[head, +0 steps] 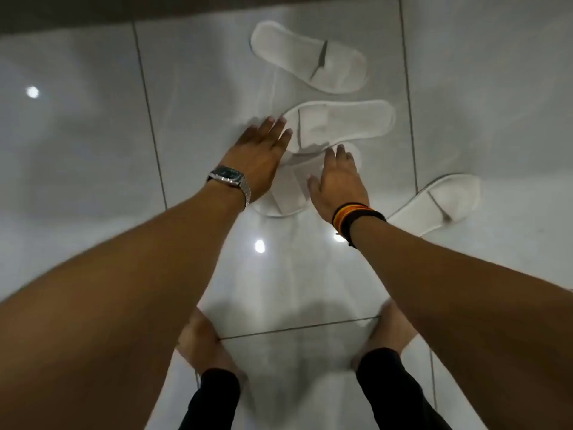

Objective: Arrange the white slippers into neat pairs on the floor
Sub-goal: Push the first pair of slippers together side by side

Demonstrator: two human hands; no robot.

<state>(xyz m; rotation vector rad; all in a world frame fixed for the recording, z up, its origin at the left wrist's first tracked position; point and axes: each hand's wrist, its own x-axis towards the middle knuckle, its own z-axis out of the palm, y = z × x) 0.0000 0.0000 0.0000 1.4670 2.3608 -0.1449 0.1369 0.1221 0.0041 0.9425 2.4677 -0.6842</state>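
Several white slippers lie scattered on the glossy tiled floor. The far slipper [310,58] lies at an angle near the top. A middle slipper [344,124] lies crosswise, overlapping the near slipper [288,189] below it. A fourth slipper [440,203] rests off to the right. My left hand [259,153], with a metal watch on the wrist, hovers over the toe end of the middle slipper with fingers spread. My right hand [338,178], with dark and striped wristbands, is spread above the near slipper. Neither hand grips anything.
The floor [93,135] is pale glossy tile with dark grout lines and bright light reflections. A dark wall base [124,10] runs along the top. My bare feet [201,342] and dark trouser legs stand at the bottom.
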